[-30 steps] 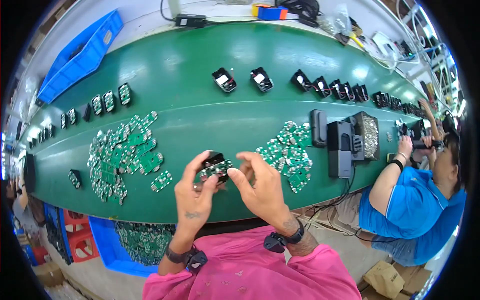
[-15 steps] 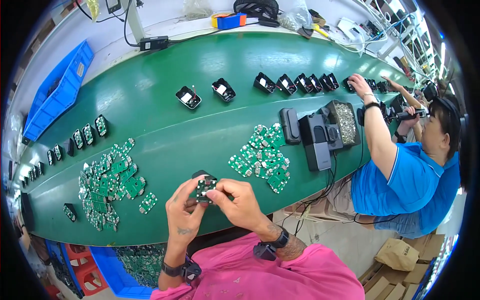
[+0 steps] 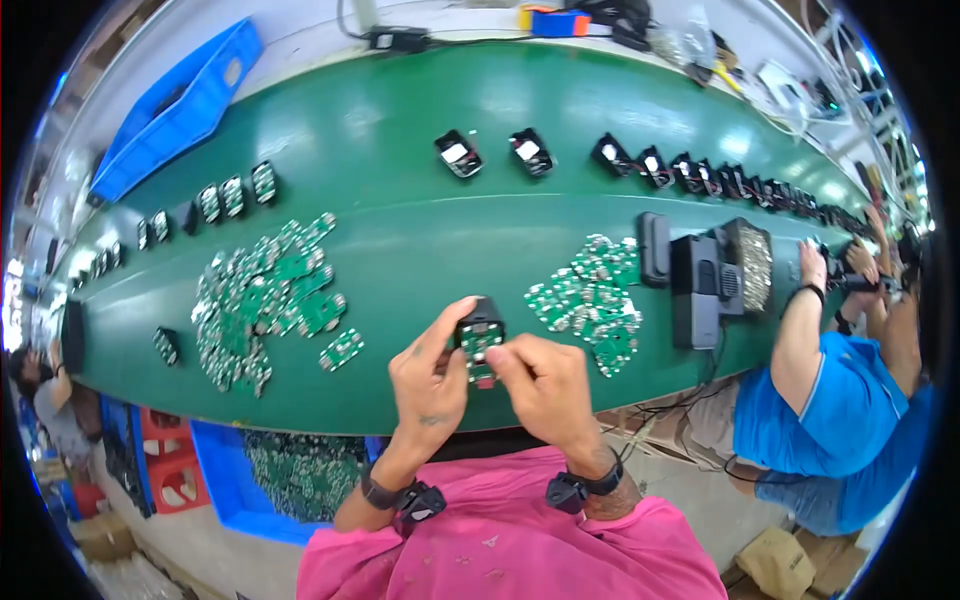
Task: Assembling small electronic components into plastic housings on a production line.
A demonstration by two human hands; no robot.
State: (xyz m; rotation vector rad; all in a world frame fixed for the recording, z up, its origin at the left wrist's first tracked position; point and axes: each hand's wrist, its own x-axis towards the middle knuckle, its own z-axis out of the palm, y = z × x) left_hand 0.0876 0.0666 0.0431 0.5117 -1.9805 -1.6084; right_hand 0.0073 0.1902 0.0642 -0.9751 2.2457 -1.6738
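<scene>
Near six o'clock of the green surface [image 3: 430, 245], the left hand [image 3: 428, 388] has its fingers around a black case [image 3: 483, 309], and the right hand [image 3: 550, 388] touches its circuit board [image 3: 478, 341], but whether these fingers grip, I cannot tell.

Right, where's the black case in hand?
In the head view, near centre, the black case is between the left hand and right hand, left of the nearer circuit-board pile.

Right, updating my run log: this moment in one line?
left hand: holding black housing | right hand: at green circuit board | nearby: board pile
</scene>
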